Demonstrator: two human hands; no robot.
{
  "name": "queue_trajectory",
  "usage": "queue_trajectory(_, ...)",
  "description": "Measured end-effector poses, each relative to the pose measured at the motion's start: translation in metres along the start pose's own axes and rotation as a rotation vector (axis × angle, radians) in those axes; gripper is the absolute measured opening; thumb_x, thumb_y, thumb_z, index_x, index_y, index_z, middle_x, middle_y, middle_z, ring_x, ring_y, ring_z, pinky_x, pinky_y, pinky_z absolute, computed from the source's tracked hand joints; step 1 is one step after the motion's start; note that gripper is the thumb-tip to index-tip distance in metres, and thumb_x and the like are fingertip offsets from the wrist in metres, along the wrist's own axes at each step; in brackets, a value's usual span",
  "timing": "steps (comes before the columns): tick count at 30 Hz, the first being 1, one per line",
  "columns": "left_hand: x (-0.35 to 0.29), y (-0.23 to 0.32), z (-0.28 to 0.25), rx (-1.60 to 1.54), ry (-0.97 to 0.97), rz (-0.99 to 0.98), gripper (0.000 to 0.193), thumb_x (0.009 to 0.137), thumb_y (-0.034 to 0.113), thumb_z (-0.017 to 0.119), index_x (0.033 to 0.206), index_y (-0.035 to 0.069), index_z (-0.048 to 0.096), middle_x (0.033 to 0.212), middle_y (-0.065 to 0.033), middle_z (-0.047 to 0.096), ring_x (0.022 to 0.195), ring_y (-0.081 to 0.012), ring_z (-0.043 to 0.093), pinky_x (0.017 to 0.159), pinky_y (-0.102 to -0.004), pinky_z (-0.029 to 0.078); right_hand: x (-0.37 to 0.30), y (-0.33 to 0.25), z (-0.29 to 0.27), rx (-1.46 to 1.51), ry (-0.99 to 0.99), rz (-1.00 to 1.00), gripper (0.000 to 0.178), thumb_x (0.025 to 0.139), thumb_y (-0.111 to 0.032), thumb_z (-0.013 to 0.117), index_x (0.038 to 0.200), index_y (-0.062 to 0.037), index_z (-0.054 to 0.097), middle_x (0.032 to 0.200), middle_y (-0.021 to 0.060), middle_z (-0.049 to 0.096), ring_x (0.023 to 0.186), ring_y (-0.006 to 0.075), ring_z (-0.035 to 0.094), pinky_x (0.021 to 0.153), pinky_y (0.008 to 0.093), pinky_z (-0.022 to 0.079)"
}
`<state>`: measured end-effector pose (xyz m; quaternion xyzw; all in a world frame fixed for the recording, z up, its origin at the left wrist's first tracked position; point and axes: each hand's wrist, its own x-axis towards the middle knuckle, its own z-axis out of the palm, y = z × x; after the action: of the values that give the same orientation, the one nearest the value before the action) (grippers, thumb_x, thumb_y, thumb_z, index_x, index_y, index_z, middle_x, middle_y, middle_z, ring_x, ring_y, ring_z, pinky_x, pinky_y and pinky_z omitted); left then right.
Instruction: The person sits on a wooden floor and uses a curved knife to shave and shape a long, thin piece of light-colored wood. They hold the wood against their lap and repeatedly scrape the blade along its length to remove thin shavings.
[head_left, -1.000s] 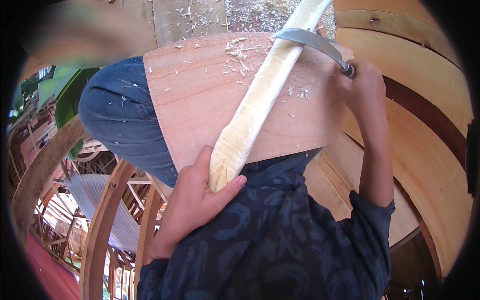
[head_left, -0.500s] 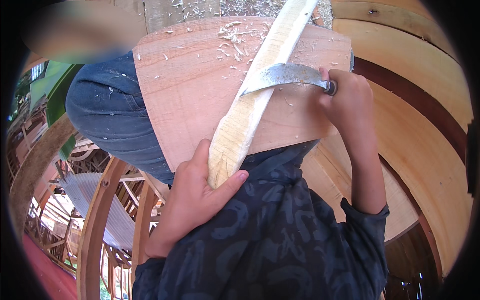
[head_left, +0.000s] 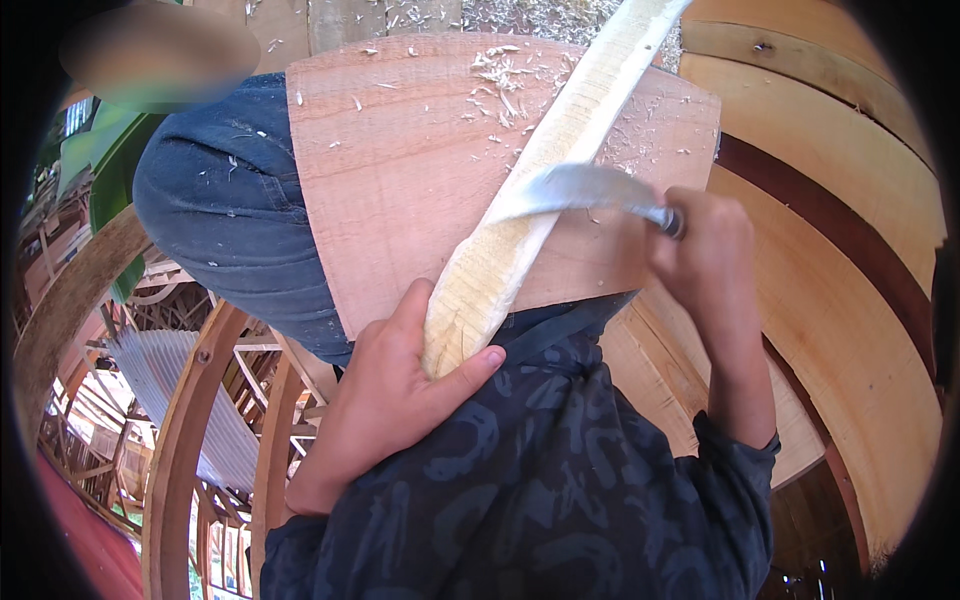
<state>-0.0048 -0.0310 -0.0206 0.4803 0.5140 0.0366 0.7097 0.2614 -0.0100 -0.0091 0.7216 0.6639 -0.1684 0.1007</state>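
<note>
My left hand [head_left: 405,375] grips the near end of a long pale wooden strip [head_left: 550,165], thumb on one side and fingers on the other. The strip slants away to the upper right across a reddish wooden board [head_left: 390,170] on my lap. In my right hand [head_left: 705,240] is the handle of a sickle [head_left: 590,190], fingers wrapped round it. Its curved metal blade, blurred by motion, lies across the strip's middle. From here I cannot tell how deep the edge touches the wood.
Wood shavings [head_left: 500,80] lie scattered on the board and beyond it. Curved planks [head_left: 850,250] line the right side. At left are wooden ribs [head_left: 185,450], a corrugated sheet [head_left: 200,400] and a green leaf [head_left: 115,180]. My blue trouser leg [head_left: 225,210] is beside the board.
The sickle and my right hand have moved down along the strip, toward me. My left hand keeps its hold on the near end. The whole view has shifted slightly.
</note>
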Motion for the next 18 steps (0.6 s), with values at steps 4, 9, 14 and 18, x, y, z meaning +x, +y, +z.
queue_trajectory(4,0.000,0.002,0.001,0.077,0.014,0.042,0.051,0.083,0.032,0.069,0.105,-0.007,0.047,0.077,-0.0278,0.062,0.076,-0.0422,0.066,0.065,-0.0422,0.050,-0.008,-0.013,0.005,0.010,-0.004,-0.052,0.028,0.083,-0.019,0.061,0.062,-0.0017,0.062,0.057,0.0185,0.057,0.056,0.0361,0.059,0.055,0.0439,0.047)
queue_trajectory(9,-0.001,0.003,0.007,0.086,0.042,0.062,0.048,0.083,0.031,0.069,0.103,-0.006,0.045,0.074,-0.0288,0.061,0.072,-0.0432,0.065,0.061,-0.0423,0.050,0.003,-0.002,0.012,-0.074,0.067,-0.001,0.028,0.082,-0.022,0.061,0.063,-0.0030,0.063,0.059,0.0172,0.059,0.056,0.0354,0.060,0.054,0.0420,0.047)
queue_trajectory(14,0.000,0.002,0.006,0.088,0.037,0.063,0.048,0.083,0.030,0.070,0.102,-0.006,0.044,0.071,-0.0291,0.060,0.070,-0.0442,0.065,0.058,-0.0425,0.050,0.018,0.005,0.012,-0.103,0.116,0.041,0.025,0.082,-0.023,0.059,0.066,-0.0036,0.066,0.064,0.0200,0.060,0.060,0.0369,0.061,0.057,0.0425,0.048)
queue_trajectory(18,-0.003,0.000,0.006,0.113,0.048,0.050,0.049,0.082,0.031,0.070,0.102,-0.006,0.044,0.074,-0.0294,0.061,0.072,-0.0442,0.065,0.061,-0.0423,0.051,0.047,0.039,0.008,-0.112,0.196,0.245,0.025,0.080,-0.022,0.057,0.072,-0.0002,0.067,0.069,0.0247,0.060,0.066,0.0409,0.061,0.060,0.0433,0.049)
